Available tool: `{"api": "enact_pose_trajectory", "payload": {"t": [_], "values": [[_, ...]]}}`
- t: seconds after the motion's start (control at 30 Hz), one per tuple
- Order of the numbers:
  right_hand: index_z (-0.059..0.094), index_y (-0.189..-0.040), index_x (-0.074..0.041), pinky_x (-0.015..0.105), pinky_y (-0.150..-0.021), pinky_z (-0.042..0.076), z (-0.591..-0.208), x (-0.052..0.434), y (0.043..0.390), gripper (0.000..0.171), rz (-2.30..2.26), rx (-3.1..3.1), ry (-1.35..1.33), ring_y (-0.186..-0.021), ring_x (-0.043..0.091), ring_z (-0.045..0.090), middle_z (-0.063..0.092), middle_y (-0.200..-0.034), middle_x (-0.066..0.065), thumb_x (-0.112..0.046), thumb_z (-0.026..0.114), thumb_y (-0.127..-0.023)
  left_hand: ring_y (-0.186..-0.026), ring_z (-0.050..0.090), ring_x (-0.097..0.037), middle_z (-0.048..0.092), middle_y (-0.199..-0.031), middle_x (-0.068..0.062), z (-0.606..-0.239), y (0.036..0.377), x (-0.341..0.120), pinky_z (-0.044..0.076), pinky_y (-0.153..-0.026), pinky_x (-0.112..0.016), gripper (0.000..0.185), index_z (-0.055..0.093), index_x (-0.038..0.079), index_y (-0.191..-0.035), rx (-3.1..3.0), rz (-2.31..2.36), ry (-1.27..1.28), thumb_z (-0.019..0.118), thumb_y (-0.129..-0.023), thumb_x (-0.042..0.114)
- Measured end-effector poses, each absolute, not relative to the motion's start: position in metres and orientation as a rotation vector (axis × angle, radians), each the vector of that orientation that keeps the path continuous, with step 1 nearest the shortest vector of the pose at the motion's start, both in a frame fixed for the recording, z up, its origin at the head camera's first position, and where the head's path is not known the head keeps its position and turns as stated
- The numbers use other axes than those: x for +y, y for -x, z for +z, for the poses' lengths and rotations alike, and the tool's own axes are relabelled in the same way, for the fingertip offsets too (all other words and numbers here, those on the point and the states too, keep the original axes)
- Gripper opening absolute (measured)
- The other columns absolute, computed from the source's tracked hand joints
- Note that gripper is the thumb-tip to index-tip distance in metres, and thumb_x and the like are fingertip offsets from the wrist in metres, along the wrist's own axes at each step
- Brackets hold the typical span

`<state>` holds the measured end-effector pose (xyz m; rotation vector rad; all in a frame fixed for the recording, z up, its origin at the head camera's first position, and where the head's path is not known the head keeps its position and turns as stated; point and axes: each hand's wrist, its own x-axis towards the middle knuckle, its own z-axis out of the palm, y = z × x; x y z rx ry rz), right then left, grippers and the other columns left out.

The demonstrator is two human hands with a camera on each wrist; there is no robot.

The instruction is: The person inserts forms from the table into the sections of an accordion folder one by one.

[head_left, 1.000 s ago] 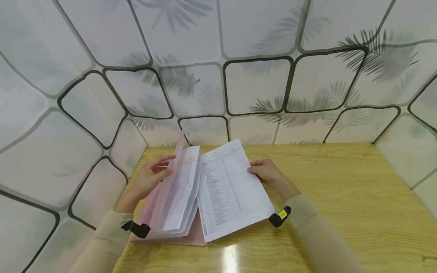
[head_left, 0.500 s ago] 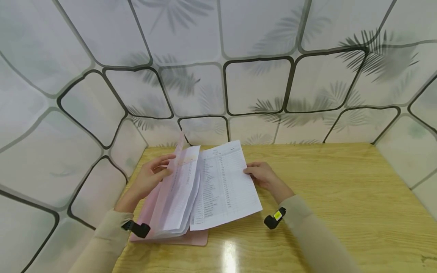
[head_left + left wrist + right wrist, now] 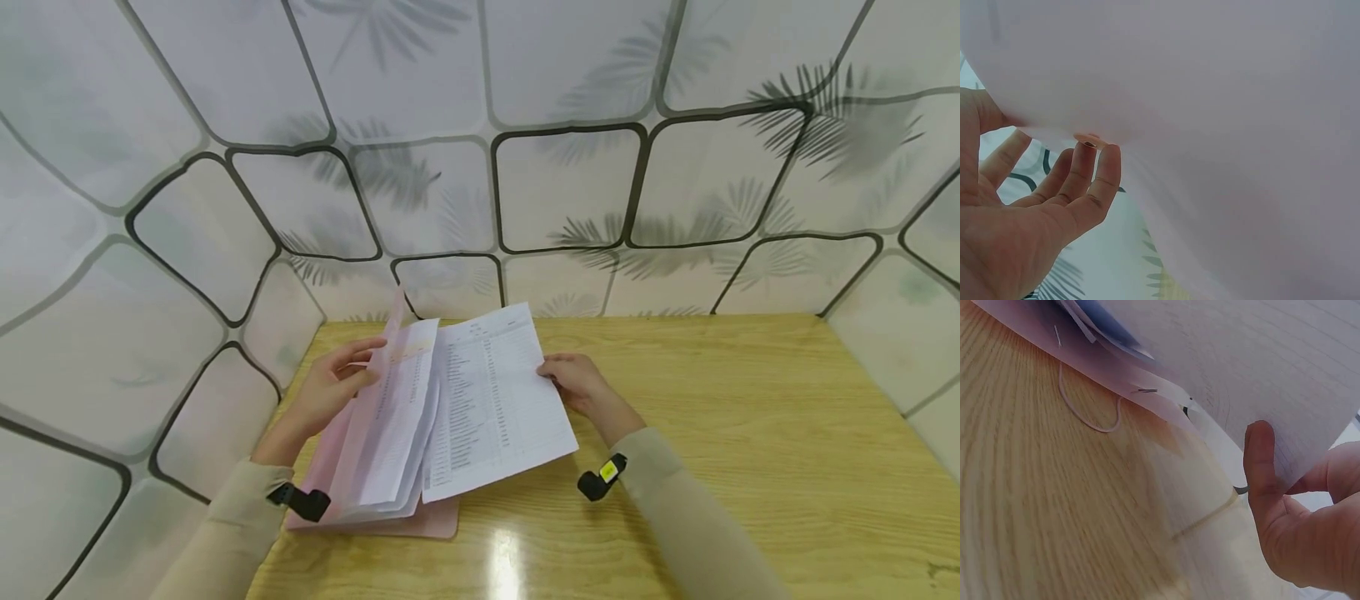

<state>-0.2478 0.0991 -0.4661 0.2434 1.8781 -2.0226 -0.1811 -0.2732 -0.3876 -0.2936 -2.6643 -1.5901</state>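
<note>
On the left of the table lies a pink folder [image 3: 431,521], its translucent flap [image 3: 358,442] raised and white sheets [image 3: 401,433] standing inside. My left hand [image 3: 326,387] pinches the flap's edge between thumb and fingers. In the left wrist view, a small orange disc [image 3: 1088,139] sits at that edge by the fingertips. My right hand [image 3: 581,383] pinches the right edge of a printed paper sheet [image 3: 495,408]. The sheet is tilted, its left side overlapping the folder's mouth in the head view. A thin pale cord [image 3: 1075,412] hangs in a loop from the folder's edge.
The wooden table [image 3: 720,433] stretches to the right and front. Behind and to the left, a patterned wall covering [image 3: 555,192] rises straight from the table's edges. A camera is strapped to each wrist.
My right hand has moved left with the paper sheet, bringing its lower left corner up and toward the folder. The left hand and the flap have stayed in place.
</note>
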Motion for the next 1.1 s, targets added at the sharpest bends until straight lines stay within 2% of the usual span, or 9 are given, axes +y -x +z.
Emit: {"api": "enact_pose_trajectory", "payload": {"t": [0.07, 0.2, 0.63, 0.9, 1.1], "values": [[0.046, -0.148, 0.017, 0.022, -0.069, 0.055, -0.469, 0.097, 0.246, 0.052, -2.004, 1.864, -0.234, -0.081, 0.009, 0.064, 0.067, -0.109, 0.012, -0.002, 0.057, -0.1, -0.124, 0.061, -0.045, 0.057, -0.147, -0.027, -0.388, 0.181, -0.273, 0.052, -0.082, -0.026, 0.046, 0.06, 0.003, -0.145, -2.665, -1.585, 0.297, 0.063, -0.099, 0.003], [0.046, -0.148, 0.014, 0.02, -0.067, 0.054, -0.471, 0.094, 0.241, 0.051, -1.945, 1.847, -0.218, -0.079, 0.007, 0.062, 0.066, -0.1, 0.005, -0.003, 0.058, -0.101, -0.126, 0.061, -0.046, 0.057, -0.148, -0.026, -0.388, 0.181, -0.272, 0.052, -0.084, -0.025, 0.046, 0.06, 0.004, -0.146, -2.673, -1.56, 0.298, 0.064, -0.1, 0.004], [0.045, -0.144, 0.015, 0.024, -0.071, 0.06, -0.474, 0.076, 0.232, 0.047, -1.93, 1.718, -0.141, -0.078, 0.01, 0.07, 0.069, -0.092, 0.005, 0.001, 0.058, -0.101, -0.125, 0.062, -0.045, 0.058, -0.148, -0.026, -0.391, 0.182, -0.272, 0.051, -0.086, -0.022, 0.046, 0.06, 0.002, -0.145, -2.65, -1.571, 0.318, 0.064, -0.099, 0.002], [0.046, -0.145, 0.013, 0.027, -0.067, 0.061, -0.472, 0.068, 0.229, 0.048, -1.881, 1.75, -0.115, -0.076, 0.013, 0.072, 0.072, -0.093, 0.008, -0.003, 0.061, -0.101, -0.127, 0.061, -0.045, 0.057, -0.149, -0.025, -0.389, 0.181, -0.273, 0.051, -0.086, -0.025, 0.047, 0.06, 0.004, -0.146, -2.66, -1.577, 0.298, 0.064, -0.1, 0.004], [0.051, -0.146, 0.009, 0.029, -0.063, 0.06, -0.469, 0.068, 0.226, 0.045, -1.746, 1.908, -0.065, -0.07, 0.013, 0.07, 0.073, -0.091, 0.008, -0.009, 0.054, -0.105, -0.13, 0.06, -0.045, 0.056, -0.15, -0.025, -0.388, 0.181, -0.273, 0.052, -0.086, -0.027, 0.048, 0.059, 0.005, -0.147, -2.675, -1.575, 0.3, 0.065, -0.1, 0.006]]}}
